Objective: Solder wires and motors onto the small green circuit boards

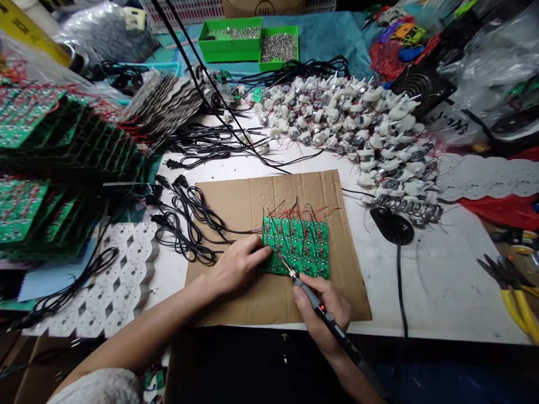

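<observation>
Well, green circuit board [318, 264]: flat on the brown cardboard sheet [227, 303], right of its middle, in front of me; thin red and black wires [297, 213] stand up and fan out past its far edge.
My left hand [238, 264]: laid over the cardboard, fingertips drawn in close together at the board's left edge; I cannot tell whether they pinch a cable end there or just press on the board.
My right hand [324, 308]: thumb and fingers closed round the grey and black handle of the soldering iron [310, 296], held like a pen.
Soldering iron: slanting up and left from my grip, its tip at the left part of the board near my left fingertips, a red light glowing on the handle.
Black cables [185, 224]: coiled left of the board, some lying over the cardboard's left edge, with leads running toward the board and my left hand.
Left side: stacked green boards [37, 207] with red wires, and white scallop-edged panels [107, 280].
Far side: two green trays [229, 50] [278, 47] of small metal pieces.
Right side: a heap of white plastic parts [337, 112] with metal bodies, a black oval piece [391, 225], and yellow-handled pliers [520, 308].
</observation>
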Demonstrator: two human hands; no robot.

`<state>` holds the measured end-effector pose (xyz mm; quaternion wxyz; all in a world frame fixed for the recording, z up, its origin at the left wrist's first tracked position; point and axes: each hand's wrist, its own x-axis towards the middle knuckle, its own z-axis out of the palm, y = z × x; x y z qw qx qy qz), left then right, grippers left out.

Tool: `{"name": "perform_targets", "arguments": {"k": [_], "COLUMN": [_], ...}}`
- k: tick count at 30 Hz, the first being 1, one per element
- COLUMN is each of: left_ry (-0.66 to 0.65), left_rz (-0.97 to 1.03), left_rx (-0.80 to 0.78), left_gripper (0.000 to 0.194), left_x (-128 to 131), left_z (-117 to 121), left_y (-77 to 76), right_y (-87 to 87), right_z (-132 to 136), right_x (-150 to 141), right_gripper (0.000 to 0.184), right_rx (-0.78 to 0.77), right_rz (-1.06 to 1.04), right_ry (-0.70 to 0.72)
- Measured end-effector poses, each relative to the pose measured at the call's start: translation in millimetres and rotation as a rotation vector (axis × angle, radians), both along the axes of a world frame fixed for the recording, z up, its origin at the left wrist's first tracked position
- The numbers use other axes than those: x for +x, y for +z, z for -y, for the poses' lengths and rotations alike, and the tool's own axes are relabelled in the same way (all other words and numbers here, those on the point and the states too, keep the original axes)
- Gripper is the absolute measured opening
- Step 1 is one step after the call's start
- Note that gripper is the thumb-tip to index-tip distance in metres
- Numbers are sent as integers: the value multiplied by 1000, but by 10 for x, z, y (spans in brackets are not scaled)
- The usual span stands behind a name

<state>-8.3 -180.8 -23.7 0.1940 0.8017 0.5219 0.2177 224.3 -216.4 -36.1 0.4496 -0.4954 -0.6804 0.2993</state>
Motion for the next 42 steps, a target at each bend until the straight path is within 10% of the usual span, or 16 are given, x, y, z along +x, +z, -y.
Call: {"name": "perform_targets", "arguments": {"k": [11,26,42], "left_ry": [-61,-39,-101], "left_rz": [-93,-72,-193], "left_rx": [185,23,299], "left_gripper": [30,31,27], "left_x": [-42,-30,-44], "left_z": [19,3,-36], "left_y": [-79,3,4], "right_y": [-6,-53,-32], "right_z": [19,71,22], "right_x": [-6,61,42], "right_gripper": [13,16,15], "right_rx": [-31,-81,-79], "right_rz": [-5,-42,-100], "right_ry": [21,-48,-53]}}
